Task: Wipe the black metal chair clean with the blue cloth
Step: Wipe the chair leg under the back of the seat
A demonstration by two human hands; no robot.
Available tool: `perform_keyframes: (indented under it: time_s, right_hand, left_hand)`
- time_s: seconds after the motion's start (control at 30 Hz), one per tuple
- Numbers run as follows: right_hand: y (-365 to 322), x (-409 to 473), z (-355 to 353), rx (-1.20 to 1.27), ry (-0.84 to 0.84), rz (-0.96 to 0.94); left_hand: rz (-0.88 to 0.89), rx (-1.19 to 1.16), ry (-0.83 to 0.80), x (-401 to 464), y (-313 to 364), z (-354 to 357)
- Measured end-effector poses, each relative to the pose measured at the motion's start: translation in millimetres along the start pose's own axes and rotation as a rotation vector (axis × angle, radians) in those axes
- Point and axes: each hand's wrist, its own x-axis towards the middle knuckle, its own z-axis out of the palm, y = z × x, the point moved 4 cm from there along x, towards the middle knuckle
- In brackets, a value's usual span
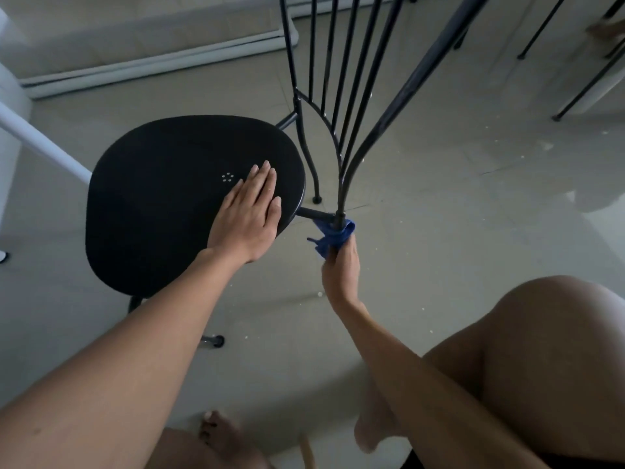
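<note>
The black metal chair [162, 198] stands on the tiled floor, its round seat to the left and its slatted backrest rising toward the top of the view. My left hand [248, 218] lies flat, fingers straight, on the right part of the seat. My right hand [340, 265] grips the blue cloth [329, 236], which is wrapped around the lower end of the backrest's near post, just right of the seat edge.
My bare knee [541, 350] and feet sit at the lower right and bottom. Other thin black furniture legs [585, 82] stand at the upper right. A white bar [44, 143] slants in from the left, and a pale low ledge [135, 59] runs along the back.
</note>
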Motion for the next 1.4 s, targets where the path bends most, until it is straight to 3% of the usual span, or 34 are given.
perform_keyframes:
  time_s: [0.07, 0.2, 0.4, 0.53, 0.6, 0.73, 0.83, 0.97, 1.07, 1.3, 1.4]
  right_hand:
    - [-31, -1, 7, 0.140, 0.079, -0.056]
    - [-43, 1, 9, 0.175, 0.162, -0.109]
    - [20, 8, 6, -0.024, -0.084, -0.032]
    - [95, 11, -6, -0.195, -0.282, 0.250]
    - [111, 12, -9, -0.234, -0.303, 0.352]
    - [111, 12, -4, -0.301, -0.257, 0.358]
    - [79, 3, 5, -0.278, -0.075, 0.318]
    - [-23, 1, 14, 0.077, 0.101, 0.086]
    - [-73, -4, 9, 0.170, 0.120, -0.024]
    - [-114, -26, -2, 0.173, 0.136, -0.079]
    - [-114, -43, 1, 0.039, 0.089, -0.076]
  left_hand:
    - [-0.006, 0.005, 0.003, -1, 0, 0]
    - [-0.014, 0.006, 0.007, -2, 0, 0]
    - [-0.024, -0.001, 0.007, -1, -2, 1]
    - [-0.018, 0.003, 0.018, -1, -2, 4]
    - [-0.018, 0.000, 0.023, 0, -2, 4]
    - [-0.019, 0.002, 0.029, 0, -2, 2]
    - [-0.014, 0.007, 0.022, 0, -1, 1]
    - [-0.021, 0.007, 0.003, -1, 0, 0]
    - [-0.025, -0.001, 0.007, -2, 1, -3]
    - [-0.017, -0.031, 0.000, -8, 5, -8]
    - [-0.006, -0.025, 0.034, -9, 4, -12]
